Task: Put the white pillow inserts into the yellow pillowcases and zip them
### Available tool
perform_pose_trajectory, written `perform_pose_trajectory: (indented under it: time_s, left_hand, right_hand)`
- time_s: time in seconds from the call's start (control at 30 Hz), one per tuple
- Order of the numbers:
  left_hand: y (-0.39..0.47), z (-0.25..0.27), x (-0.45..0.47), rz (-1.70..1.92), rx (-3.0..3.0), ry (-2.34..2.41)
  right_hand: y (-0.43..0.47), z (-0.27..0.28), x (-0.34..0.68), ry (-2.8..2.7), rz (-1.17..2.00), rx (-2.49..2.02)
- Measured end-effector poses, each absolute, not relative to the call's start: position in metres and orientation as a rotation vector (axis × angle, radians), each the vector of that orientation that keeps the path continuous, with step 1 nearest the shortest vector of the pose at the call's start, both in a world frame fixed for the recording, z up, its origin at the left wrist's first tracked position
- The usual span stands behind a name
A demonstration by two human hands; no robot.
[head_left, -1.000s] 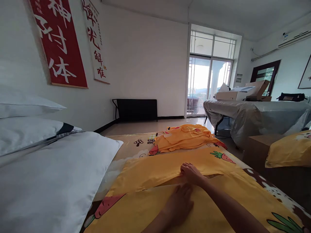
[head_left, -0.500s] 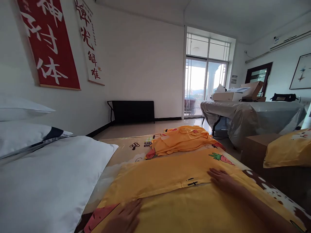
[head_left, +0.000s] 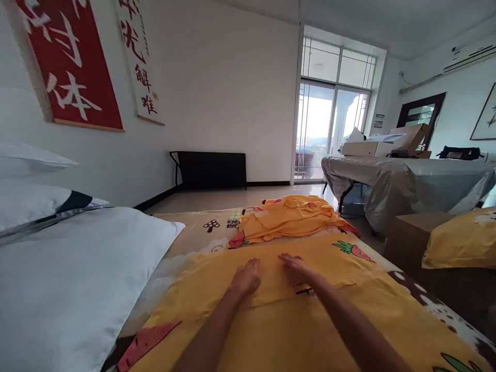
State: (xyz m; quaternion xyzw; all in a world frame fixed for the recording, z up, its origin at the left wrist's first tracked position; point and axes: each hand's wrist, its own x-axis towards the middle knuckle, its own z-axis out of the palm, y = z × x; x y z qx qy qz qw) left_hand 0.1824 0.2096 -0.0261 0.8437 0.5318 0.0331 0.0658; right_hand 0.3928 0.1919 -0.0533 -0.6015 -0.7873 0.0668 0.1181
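A yellow pillowcase-like cloth (head_left: 217, 268) with carrot prints lies spread flat across the patterned bed sheet in front of me. On its far half rests my left hand (head_left: 247, 276), palm down with the fingers stretched out. A short way to its right, my right hand (head_left: 295, 264) also lies flat on the cloth, fingers extended. Neither hand grips anything. A crumpled orange-yellow cloth (head_left: 294, 219) with carrot prints is heaped just beyond both hands, apart from them.
White pillows (head_left: 112, 263) are piled along the left. To the right, a yellow printed pillow (head_left: 461, 237) sits on a cardboard box (head_left: 406, 235). Farther back stands a plastic-covered table (head_left: 411, 175) bearing boxes. A folded black frame (head_left: 213, 170) leans against the far wall.
Both hands have come inward, close together at the middle of the yellow cloth. My left hand moved forward and right; my right moved left. The view has shifted slightly.
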Motion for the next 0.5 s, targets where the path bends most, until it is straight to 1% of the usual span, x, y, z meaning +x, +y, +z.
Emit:
perform_pose_trajectory:
  time_s: [0.1, 0.2, 0.3, 0.4, 0.5]
  left_hand:
    - [0.240, -0.048, 0.216, 0.103, 2.504, 1.683]
    - [0.262, -0.064, 0.203, 0.098, 2.513, 1.716]
    - [0.282, -0.070, 0.151, 0.088, 2.508, 1.794]
    - [0.304, -0.077, 0.078, 0.080, 2.462, 1.922]
    - [0.318, -0.093, 0.008, 0.140, 2.415, 2.062]
  right_hand:
    - [0.218, -0.069, 0.352, -2.277, 0.173, -1.702]
    - [0.234, -0.080, 0.366, -2.199, 0.146, -1.812]
    - [0.241, -0.085, 0.426, -2.143, 0.149, -1.968]
    - [0.236, -0.088, 0.503, -2.084, 0.139, -2.101]
    - [0.223, -0.087, 0.571, -1.956, 0.030, -2.356]
